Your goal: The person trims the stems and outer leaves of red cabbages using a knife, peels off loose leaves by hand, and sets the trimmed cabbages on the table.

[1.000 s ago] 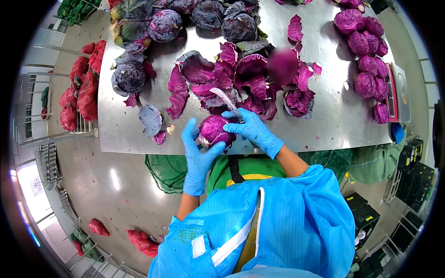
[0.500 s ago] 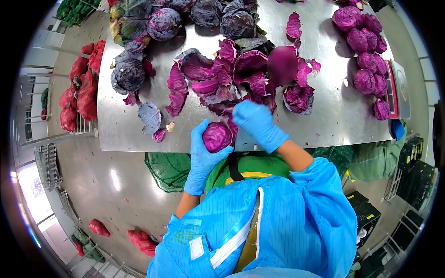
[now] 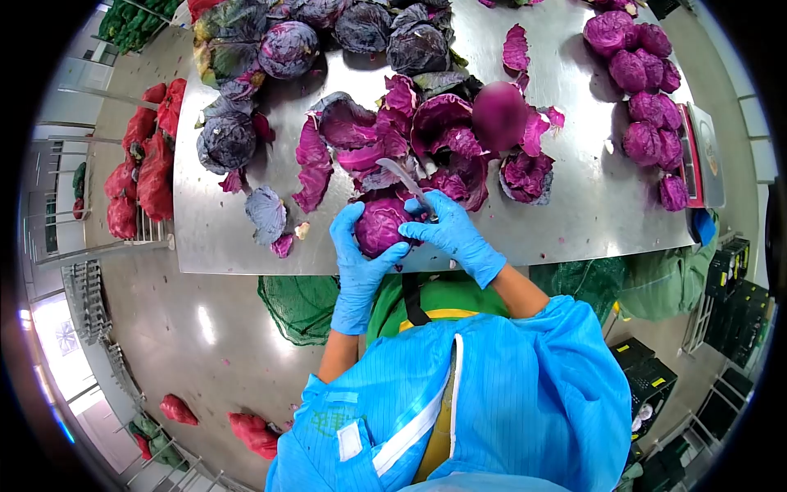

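Note:
A peeled red cabbage (image 3: 382,227) sits at the near edge of the metal table, between my two blue-gloved hands. My left hand (image 3: 358,252) is wrapped round its left and near side. On the right, my right hand (image 3: 449,230) grips a knife (image 3: 402,177) whose curved blade points up and to the left; its fingertips also touch the cabbage's right side. The handle is mostly hidden in the glove. Torn-off cabbage leaves (image 3: 348,125) lie in a heap just beyond the hands.
Dark unpeeled cabbages (image 3: 226,141) fill the table's far left. Bright trimmed cabbages (image 3: 644,143) line the right edge beside a red-sided scale-like device (image 3: 701,156). Loose leaves (image 3: 266,215) lie left of my hands. Red mesh sacks (image 3: 156,176) stand beyond the table's left side.
My right hand has come down against the cabbage's right side, and the knife blade now shows clearly. The cabbage has tipped slightly up and left in my left hand.

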Demonstrator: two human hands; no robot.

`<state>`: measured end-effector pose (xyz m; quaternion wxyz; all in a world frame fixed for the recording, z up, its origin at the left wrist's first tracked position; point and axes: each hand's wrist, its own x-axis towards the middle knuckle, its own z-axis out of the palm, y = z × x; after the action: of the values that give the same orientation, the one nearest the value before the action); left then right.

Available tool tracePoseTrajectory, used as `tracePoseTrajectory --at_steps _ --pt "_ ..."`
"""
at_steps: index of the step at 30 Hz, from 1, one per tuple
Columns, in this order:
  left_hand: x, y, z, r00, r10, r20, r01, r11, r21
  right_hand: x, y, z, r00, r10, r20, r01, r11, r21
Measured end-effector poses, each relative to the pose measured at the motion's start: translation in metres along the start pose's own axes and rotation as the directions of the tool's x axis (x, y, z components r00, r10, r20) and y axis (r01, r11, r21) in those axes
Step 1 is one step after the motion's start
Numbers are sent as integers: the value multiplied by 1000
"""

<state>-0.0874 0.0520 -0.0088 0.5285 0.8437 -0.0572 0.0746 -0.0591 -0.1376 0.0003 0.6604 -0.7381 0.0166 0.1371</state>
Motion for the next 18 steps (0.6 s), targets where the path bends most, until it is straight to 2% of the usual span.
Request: tracePoseTrajectory --at_steps 1,4,7,9,13,16,17,18 --pt "6 13 -5 994 -68 83 69 998 0 0 -3 -2 1000 0 31 0 1000 24" --pt "15 40 -13 959 -144 243 134 989 59 2 -17 -16 991 -12 133 19 998 -55" --pt "13 42 -12 957 -138 255 105 985 140 8 -21 -22 970 57 238 -25 990 -138" --pt "12 42 -10 955 -151 256 105 977 187 11 -22 -24 965 -28 260 114 940 -320" --pt "11 44 -2 961 -167 221 111 963 246 4 -36 -17 949 -150 276 297 714 -634" --pt "8 40 4 973 -131 191 96 978 185 2 -30 -7 894 -309 325 438 447 -780" --pt "6 38 5 976 -115 183 88 985 151 2 -30 -5 895 -327 303 409 331 -850" --pt "4 41 3 973 -125 193 90 979 182 6 -22 -10 891 -365 270 388 302 -871"
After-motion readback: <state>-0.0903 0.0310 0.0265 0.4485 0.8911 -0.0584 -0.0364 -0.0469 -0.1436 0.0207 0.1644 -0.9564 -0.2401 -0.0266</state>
